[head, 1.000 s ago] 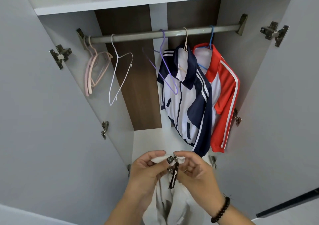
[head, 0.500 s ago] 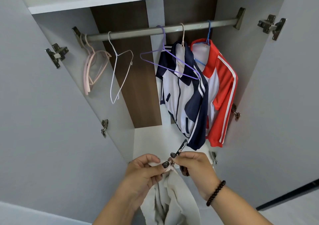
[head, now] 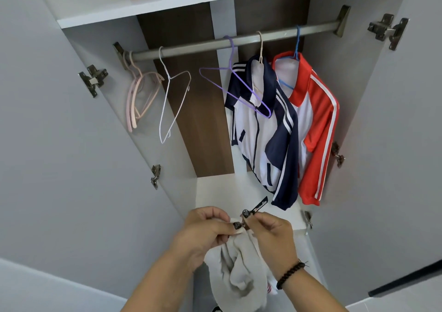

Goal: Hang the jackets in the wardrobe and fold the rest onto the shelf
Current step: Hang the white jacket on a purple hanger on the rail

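1. Looking through the head view, the only one here: the left hand [head: 205,228] and the right hand [head: 270,232] meet just below the front edge of the wardrobe floor [head: 215,192], each clamped on the top of a pale grey garment [head: 239,268].
2. The left hand's fingers bunch the cloth at its upper edge. The right hand pinches a small dark zip pull [head: 259,204] between thumb and forefinger, its black tab sticking up and away.
3. The garment hangs in loose folds between the forearms, its lower end running out of the bottom of the picture. It droops with no shape of its own, so I judge it soft, light and limp.
4. With a zip, it is probably a jacket and belongs on the rail [head: 239,40]. That is a guess; most of it is hidden.
5. Handling: limp cloth gives no stiff edge to grip, and one pinch lets the rest sag and twist. Holding it at the collar or both shoulders should spread it best. The zip pull is small and smooth, so it could slip from a light pinch.
6. On the rail, a purple hanger [head: 235,89] and a white hanger [head: 172,103] hang bare, with pink hangers [head: 138,96] at the left end.
7. A navy and white jacket [head: 263,130] and a red and white jacket [head: 315,130] already hang touching at the right end.
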`<act>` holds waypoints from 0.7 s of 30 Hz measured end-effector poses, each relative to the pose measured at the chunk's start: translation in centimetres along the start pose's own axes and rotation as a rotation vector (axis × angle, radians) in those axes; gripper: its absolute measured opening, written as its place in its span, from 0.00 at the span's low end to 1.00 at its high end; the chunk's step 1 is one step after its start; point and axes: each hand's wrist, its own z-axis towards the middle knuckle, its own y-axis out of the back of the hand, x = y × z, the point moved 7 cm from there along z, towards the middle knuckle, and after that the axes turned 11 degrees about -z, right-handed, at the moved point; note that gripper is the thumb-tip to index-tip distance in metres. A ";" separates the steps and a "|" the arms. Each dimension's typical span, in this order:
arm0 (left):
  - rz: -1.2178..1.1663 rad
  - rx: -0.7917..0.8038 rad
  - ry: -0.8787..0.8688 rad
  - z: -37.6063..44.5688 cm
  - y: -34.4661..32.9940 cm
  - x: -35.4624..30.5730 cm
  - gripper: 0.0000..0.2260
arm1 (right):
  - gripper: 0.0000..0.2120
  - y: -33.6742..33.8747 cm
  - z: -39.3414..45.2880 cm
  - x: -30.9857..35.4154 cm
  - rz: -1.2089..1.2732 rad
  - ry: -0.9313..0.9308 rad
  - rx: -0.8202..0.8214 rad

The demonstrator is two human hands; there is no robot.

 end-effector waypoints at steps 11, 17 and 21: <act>0.139 0.166 -0.053 0.2 -1.9 -2.8 0.17 | 0.13 -0.1 0.7 0.6 0.172 0.073 0.192; 0.197 0.029 -0.133 1.2 -2.1 -1.4 0.13 | 0.08 -0.1 -0.2 -0.9 0.011 0.066 0.127; 0.046 0.084 -0.090 1.5 -1.8 -0.5 0.12 | 0.07 0.5 -1.2 -1.4 -0.102 0.073 0.131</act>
